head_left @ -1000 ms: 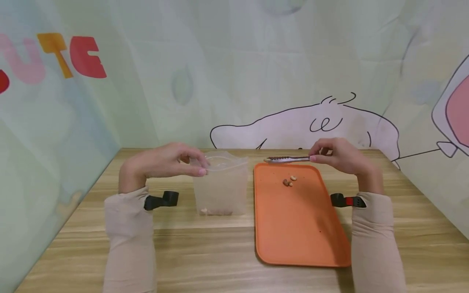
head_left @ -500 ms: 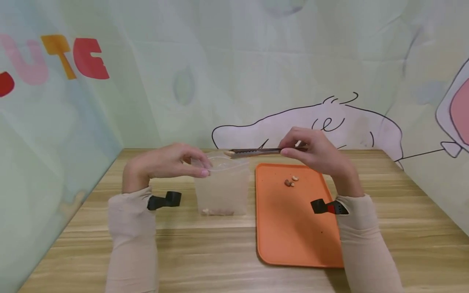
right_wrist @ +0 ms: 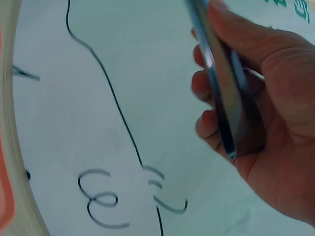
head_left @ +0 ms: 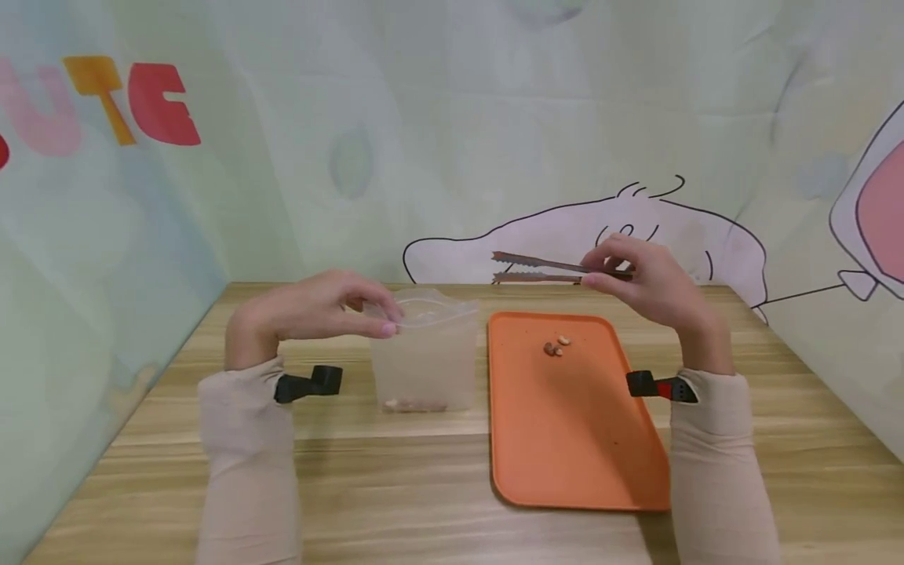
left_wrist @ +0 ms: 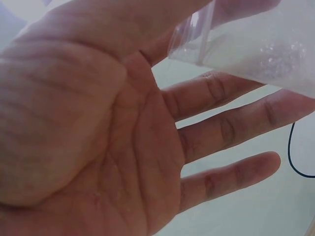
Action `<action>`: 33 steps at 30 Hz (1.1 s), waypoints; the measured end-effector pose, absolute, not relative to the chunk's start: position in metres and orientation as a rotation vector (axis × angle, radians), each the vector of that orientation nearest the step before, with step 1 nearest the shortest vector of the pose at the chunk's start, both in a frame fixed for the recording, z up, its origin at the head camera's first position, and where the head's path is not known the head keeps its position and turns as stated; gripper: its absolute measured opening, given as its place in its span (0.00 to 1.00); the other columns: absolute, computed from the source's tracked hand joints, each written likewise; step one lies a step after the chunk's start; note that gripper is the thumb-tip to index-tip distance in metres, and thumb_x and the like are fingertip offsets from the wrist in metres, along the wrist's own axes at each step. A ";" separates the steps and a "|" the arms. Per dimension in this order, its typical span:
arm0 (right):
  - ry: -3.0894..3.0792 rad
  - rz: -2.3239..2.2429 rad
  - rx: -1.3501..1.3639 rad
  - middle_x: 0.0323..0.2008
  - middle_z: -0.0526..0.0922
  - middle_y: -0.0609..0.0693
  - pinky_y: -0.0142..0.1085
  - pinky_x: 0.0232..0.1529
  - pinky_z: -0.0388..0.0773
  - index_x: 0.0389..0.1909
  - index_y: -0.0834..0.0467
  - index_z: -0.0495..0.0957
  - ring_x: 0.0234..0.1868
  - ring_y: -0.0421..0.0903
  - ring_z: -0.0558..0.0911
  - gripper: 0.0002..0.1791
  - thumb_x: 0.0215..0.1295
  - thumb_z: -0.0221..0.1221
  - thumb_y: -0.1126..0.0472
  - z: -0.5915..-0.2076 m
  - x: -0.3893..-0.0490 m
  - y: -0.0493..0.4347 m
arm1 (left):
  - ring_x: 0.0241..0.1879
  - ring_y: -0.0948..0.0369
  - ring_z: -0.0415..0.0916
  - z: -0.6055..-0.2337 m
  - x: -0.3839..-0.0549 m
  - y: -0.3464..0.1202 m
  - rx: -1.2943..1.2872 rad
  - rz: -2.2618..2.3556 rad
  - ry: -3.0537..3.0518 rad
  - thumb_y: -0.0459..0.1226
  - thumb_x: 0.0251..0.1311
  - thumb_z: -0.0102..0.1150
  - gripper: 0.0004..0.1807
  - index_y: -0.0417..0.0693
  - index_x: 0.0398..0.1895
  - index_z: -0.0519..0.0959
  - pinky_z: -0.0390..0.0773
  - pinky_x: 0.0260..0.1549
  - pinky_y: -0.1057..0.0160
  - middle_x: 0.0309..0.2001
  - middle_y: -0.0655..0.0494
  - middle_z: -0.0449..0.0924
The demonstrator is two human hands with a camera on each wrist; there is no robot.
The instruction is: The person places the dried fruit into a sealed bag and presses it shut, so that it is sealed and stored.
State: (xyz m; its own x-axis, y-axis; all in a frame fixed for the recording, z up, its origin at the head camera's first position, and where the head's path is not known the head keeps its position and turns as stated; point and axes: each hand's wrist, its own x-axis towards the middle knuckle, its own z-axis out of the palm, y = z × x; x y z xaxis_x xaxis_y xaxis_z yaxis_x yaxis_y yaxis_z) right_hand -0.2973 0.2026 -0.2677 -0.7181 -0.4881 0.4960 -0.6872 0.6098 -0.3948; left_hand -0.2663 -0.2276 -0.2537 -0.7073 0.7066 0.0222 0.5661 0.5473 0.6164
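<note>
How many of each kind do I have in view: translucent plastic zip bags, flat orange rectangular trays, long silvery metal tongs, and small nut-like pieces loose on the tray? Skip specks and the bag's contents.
Translucent plastic zip bag: 1
Flat orange rectangular tray: 1
Long silvery metal tongs: 1
Small nut-like pieces loose on the tray: 3
Total: 6

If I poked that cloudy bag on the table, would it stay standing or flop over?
The bag would probably bend easily, since its see-through wall looks thin and its top edge is wavy. It's likely light, with just a low layer of bits inside. It might not topple, though, because the left hand holds its rim.
</note>
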 end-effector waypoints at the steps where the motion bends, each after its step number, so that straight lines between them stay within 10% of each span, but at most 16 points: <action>1: -2.536 0.790 0.909 0.36 0.81 0.45 0.28 0.38 0.75 0.41 0.56 0.83 0.37 0.42 0.78 0.05 0.65 0.66 0.66 -0.269 -0.298 0.208 | 0.49 0.59 0.77 -0.254 -0.266 -0.228 1.068 0.894 2.557 0.44 0.67 0.64 0.10 0.55 0.48 0.84 0.75 0.50 0.53 0.45 0.63 0.83; 33: -3.200 0.768 0.781 0.31 0.79 0.47 0.38 0.35 0.70 0.34 0.57 0.81 0.36 0.47 0.75 0.04 0.67 0.65 0.62 -0.321 -0.327 0.259 | 0.45 0.61 0.79 -0.254 -0.267 -0.231 1.133 0.990 2.597 0.41 0.68 0.63 0.05 0.55 0.43 0.85 0.77 0.47 0.61 0.43 0.61 0.84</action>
